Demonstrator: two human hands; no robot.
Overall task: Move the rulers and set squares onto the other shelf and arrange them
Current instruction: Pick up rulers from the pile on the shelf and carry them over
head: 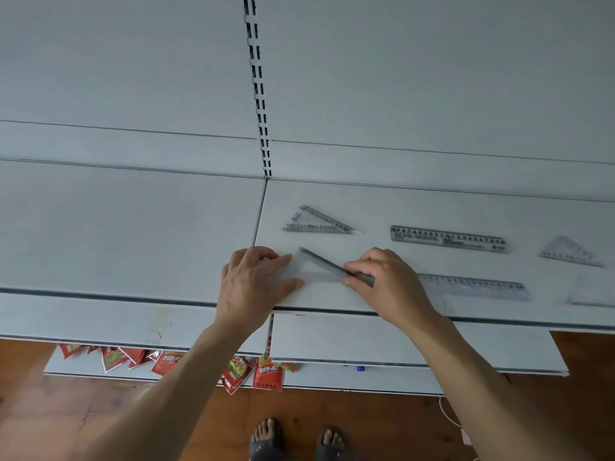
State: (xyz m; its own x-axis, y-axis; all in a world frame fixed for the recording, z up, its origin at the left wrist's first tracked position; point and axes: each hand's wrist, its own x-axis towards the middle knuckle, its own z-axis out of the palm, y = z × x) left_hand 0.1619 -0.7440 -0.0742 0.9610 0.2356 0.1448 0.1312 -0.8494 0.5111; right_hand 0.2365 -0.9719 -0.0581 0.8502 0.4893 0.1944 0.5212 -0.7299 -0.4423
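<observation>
On the right shelf [399, 207] lie several clear plastic tools. Near its front edge both hands hold a clear set square [321, 269]. My left hand [256, 281] pinches its left corner between thumb and fingers. My right hand [386, 281] pinches its right end. Behind it lies another set square [317, 221]. To the right are a ruler [447, 239], a second ruler [479, 286] nearer the front, a set square [570, 251] and a faint clear piece [590, 292] at the frame's edge.
The left shelf [133, 227] joins the right one at a seam under the slotted upright [258, 88]. Lower shelves jut out below, with red snack packets [266, 374] on one. My sandalled feet [296, 440] stand on the wooden floor.
</observation>
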